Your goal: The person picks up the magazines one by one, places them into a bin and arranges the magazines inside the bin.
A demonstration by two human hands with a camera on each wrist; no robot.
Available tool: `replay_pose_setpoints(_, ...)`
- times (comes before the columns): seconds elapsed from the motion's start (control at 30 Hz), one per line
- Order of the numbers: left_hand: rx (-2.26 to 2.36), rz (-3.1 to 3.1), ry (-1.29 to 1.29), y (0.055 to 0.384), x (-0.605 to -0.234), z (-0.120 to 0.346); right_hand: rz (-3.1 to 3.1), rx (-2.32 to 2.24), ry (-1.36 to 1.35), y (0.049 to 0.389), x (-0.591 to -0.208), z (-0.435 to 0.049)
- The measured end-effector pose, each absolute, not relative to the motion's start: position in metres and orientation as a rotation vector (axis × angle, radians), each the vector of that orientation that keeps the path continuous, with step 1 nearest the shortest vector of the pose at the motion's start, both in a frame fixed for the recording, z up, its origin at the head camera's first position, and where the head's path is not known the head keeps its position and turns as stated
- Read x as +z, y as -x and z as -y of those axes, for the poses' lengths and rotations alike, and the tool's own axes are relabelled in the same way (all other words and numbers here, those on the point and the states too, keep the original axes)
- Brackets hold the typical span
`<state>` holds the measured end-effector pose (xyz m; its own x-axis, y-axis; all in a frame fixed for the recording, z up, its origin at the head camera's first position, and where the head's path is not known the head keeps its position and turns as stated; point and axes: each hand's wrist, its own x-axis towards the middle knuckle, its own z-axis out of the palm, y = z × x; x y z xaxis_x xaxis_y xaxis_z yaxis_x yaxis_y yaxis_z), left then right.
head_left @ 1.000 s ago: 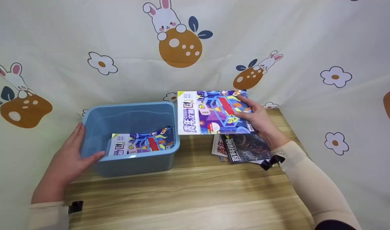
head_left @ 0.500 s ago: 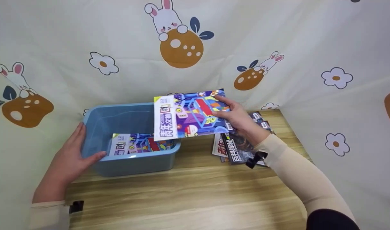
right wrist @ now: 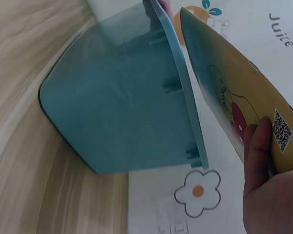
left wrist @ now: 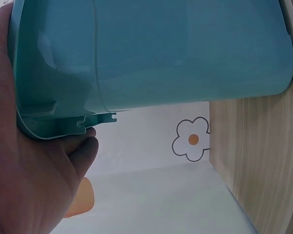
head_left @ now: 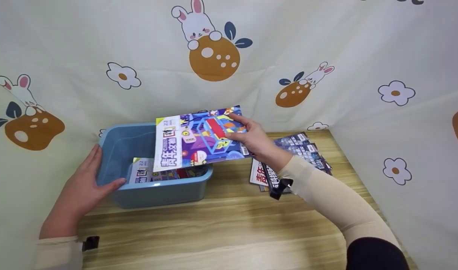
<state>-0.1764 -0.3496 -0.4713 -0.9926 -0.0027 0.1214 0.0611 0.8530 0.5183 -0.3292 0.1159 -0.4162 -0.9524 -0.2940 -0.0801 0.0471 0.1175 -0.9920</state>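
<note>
My right hand (head_left: 253, 138) pinches a colourful purple-and-blue magazine (head_left: 199, 138) by its right edge, thumb on the cover and fingers beneath. The magazine is tilted over the right part of a blue plastic storage bin (head_left: 161, 195). In the right wrist view its yellow back cover (right wrist: 249, 87) with a QR code stands above the bin's rim. My left hand (head_left: 82, 176) grips the bin's left front corner, thumb over the front rim. The left wrist view shows fingertips (left wrist: 85, 153) under the rim. Inside the bin lies a like magazine (head_left: 142, 170), partly hidden by the held one.
On the wooden table (head_left: 221, 225), right of the bin, several fanned-out magazines (head_left: 296, 146) lie beneath my right forearm, including a red-lettered white one (head_left: 258, 174). A cream curtain (head_left: 266, 37) printed with rabbits and flowers encloses the back and sides.
My right hand has carried the magazine leftward, from beside the bin to over it, tilting it on the way. More of the stack at right now shows. The left hand stays on the bin.
</note>
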Motion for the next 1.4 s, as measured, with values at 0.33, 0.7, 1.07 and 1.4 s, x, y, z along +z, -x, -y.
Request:
replay_pose_setpoints(0.33,-0.826,2.916,0.027,0.178,-0.473,0.349,-2.075,-1.952,0.239,0.321,-0.417,-0.076)
replay_pose_setpoints(0.7,-0.817,2.933,0.020,0.177,-0.472,0.348,-2.086,-1.976,0.316,0.313,-0.429,-0.034)
replay_pose_setpoints(1.07,-0.824,2.957,0.013,0.179,-0.470,0.349,-2.198,-1.947,0.352,0.304,-0.427,0.002)
replay_pose_setpoints(1.4,-0.817,2.953,0.022,0.180,-0.473,0.350,-2.254,-1.892,0.311,0.295,-0.426,0.022)
